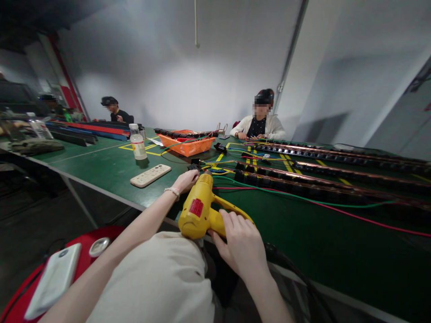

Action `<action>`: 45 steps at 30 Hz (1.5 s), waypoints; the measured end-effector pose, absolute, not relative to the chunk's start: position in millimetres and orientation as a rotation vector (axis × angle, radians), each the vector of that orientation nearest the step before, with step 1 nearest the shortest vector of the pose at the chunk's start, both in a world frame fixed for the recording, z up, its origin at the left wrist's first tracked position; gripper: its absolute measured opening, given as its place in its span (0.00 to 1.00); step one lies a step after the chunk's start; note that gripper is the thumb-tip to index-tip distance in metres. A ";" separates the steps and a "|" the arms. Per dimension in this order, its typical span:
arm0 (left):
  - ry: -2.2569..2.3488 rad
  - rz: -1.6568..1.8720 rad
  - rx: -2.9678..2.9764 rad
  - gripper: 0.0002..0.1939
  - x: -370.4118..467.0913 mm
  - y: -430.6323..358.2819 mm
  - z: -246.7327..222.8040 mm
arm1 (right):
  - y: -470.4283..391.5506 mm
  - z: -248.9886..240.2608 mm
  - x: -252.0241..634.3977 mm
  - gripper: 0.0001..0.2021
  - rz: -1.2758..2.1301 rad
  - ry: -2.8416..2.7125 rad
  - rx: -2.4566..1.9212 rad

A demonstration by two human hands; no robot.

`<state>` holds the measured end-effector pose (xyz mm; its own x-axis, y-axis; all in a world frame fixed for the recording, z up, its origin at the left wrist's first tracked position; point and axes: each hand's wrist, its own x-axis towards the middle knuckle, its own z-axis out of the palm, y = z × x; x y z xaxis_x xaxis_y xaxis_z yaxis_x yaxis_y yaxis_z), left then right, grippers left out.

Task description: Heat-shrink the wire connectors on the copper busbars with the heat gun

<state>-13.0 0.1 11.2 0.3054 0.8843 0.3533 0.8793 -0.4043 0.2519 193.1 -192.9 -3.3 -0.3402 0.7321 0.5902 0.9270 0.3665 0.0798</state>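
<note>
My right hand (241,240) grips the handle of a yellow heat gun (196,208), whose body carries a red label. The gun's nozzle end points away from me, toward the wires on the bench. My left hand (187,180) is closed at a black connector (194,165) just beyond the nozzle; the heat gun partly hides the fingertips. From the connector, yellow and blue wires (220,171) lead right to a long black strip with copper-coloured bars (279,178). A green wire (266,190) and a red wire (336,209) trail across the bench to the right.
On the green bench (107,172) are a pale remote-like object (151,175), a bottle (138,146) and an orange basket (190,147) of parts. More strips (336,154) lie right. A co-worker (259,119) sits opposite. A red stool (101,231) holds a white phone-like device (55,280).
</note>
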 end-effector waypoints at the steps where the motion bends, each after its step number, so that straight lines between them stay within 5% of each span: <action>1: 1.676 0.690 2.544 0.10 -13.4 -1.1 11.2 | -192.7 -3.6 193.2 0.22 -0.565 -2.168 -1.438; 17: 1.348 0.612 2.785 0.14 -17.5 4.8 3.9 | -191.8 -5.0 199.1 0.21 -0.536 -2.116 -1.431; 45: 1.581 0.789 2.654 0.16 -16.6 8.1 -0.7 | -194.1 -1.4 216.9 0.19 -0.421 -2.026 -1.411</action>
<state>-16.6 8.1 -0.7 0.3860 0.8137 0.4347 0.8367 -0.5072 0.2064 216.9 -194.1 -1.4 -0.2317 0.7219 0.6521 0.9220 0.3768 -0.0895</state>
